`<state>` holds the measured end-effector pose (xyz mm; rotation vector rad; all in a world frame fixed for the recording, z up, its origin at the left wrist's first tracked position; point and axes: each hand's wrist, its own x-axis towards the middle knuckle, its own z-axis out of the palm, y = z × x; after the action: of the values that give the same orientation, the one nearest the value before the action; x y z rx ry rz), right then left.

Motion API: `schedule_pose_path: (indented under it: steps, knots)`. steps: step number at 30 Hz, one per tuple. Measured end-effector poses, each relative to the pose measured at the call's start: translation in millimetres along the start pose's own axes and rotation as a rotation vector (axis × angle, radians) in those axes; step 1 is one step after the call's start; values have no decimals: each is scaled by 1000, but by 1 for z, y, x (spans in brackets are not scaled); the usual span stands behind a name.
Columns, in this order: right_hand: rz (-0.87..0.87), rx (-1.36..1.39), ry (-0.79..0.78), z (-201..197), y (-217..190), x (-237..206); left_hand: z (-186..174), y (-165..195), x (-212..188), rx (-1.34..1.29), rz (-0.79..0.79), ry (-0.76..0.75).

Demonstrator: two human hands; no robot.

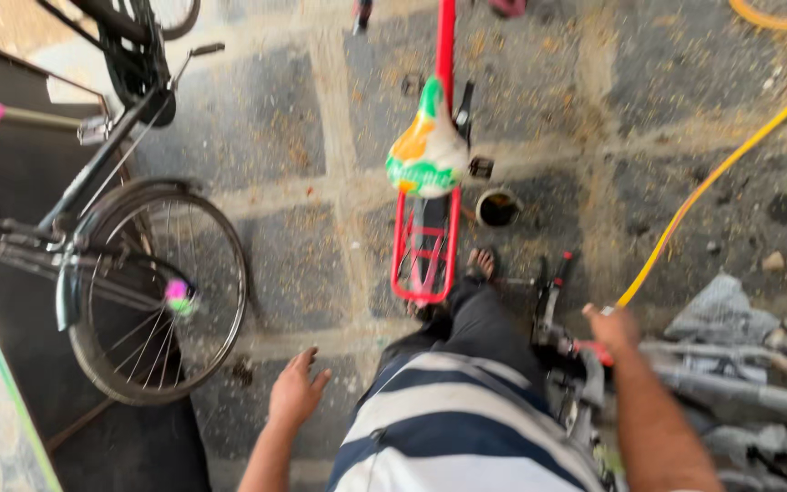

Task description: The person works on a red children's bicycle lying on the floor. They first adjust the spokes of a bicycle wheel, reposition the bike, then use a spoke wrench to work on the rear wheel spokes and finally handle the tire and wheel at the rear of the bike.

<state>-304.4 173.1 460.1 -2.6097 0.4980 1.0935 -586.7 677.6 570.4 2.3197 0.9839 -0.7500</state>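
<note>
My left hand [295, 392] hangs free at my side with its fingers apart and nothing in it, above the stone floor. My right hand [610, 328] is closed around the end of a yellow hose [712, 178] that runs up and to the right across the floor. In front of me stands a small red bicycle [425, 246] with an orange, white and green saddle [426, 150] and a red rear rack. My foot in a sandal [480, 264] rests beside its rear wheel. My striped shirt fills the lower middle.
A black bicycle [152, 287] stands at the left, its rear wheel close to my left hand. A small round tin [497, 208] sits on the floor by the red bicycle. Grey metal parts and tools [740, 383] lie at the lower right.
</note>
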Motion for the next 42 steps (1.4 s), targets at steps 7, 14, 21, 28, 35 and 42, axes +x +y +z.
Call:
schedule_pose_path:
  steps: [7, 14, 21, 28, 35, 42]
  knots:
    - [94, -48, -127, 1, -12, 24, -47, 92, 23, 132, 136, 2]
    - [33, 225, -30, 15, -33, 2, -93, 158, 77, 17, 224, -55]
    - [97, 390, 2, 82, -63, -82, -177, 226, 230, -390, 400, 118]
    - [336, 527, 97, 188, -120, -209, -207, 304, 382, -268, 691, 267]
    - [254, 521, 135, 240, -176, -239, -191, 359, 435, -871, 394, -215]
    - [344, 843, 135, 253, -209, -220, -197, 369, 432, -832, 405, -94]
